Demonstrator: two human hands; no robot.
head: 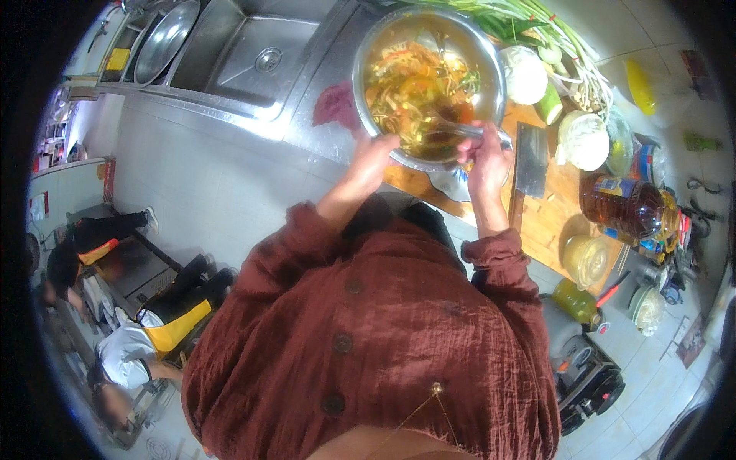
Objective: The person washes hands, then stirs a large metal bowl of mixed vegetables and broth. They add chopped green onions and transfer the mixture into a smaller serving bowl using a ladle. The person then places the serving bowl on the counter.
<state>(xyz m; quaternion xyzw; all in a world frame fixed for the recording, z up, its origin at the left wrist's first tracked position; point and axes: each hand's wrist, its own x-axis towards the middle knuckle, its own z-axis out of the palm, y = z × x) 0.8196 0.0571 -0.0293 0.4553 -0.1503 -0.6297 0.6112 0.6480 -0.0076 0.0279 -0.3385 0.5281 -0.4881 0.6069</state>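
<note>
A large stainless steel bowl (pixel 357 86) stands in front of me, straddling the metal counter and a wooden board. Inside lies a mix of shredded vegetables (pixel 417 86) in yellowish-brown liquid. My left hand (pixel 376 154) grips the near left rim, its thumb over the edge. With my right hand (pixel 486 158) I hold the metal handle of a spoon or ladle (pixel 457 129) at the near right rim; its head is down in the mix and hard to make out. A purple cloth (pixel 334 105) lies by the bowl's left side. Right of my right hand rests a cleaver (pixel 531 161).
Left is a steel sink (pixel 247 69). Cabbage pieces (pixel 583 141) and scallions (pixel 575 52) lie right of the bowl, on and beyond the wooden board (pixel 552 218). A big oil bottle (pixel 621 201) and a lidded tub (pixel 585 261) stand farther right. Other people (pixel 123 356) are at lower left.
</note>
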